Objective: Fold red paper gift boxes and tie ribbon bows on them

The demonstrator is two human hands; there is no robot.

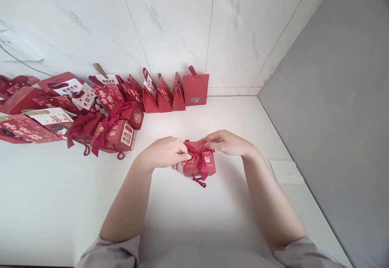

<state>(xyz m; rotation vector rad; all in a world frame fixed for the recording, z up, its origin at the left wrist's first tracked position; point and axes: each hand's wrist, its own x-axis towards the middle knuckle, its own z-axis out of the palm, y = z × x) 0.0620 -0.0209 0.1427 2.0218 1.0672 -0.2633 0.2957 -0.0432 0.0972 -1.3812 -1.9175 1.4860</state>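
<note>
A small red gift box [189, 169] with pale printed characters rests on the white table in front of me. Across its top runs a crimson ribbon [204, 167], tied in a bow, with one tail hanging over the near side. My left hand [169, 153] pinches the ribbon's left loop at the box's left edge. At the upper right of the bow, my right hand [226, 142] has thumb and fingers closed on the ribbon's other side. A twisted dark red cord [199, 182] trails from the near side of the box onto the table.
Several red boxes with ribbons [111, 132] and red gift bags [54, 97] crowd the left back of the white table [194, 223]. More peaked boxes [165, 97] line up against the marbled wall [176, 24]. A white sheet [286, 171] lies near the right edge.
</note>
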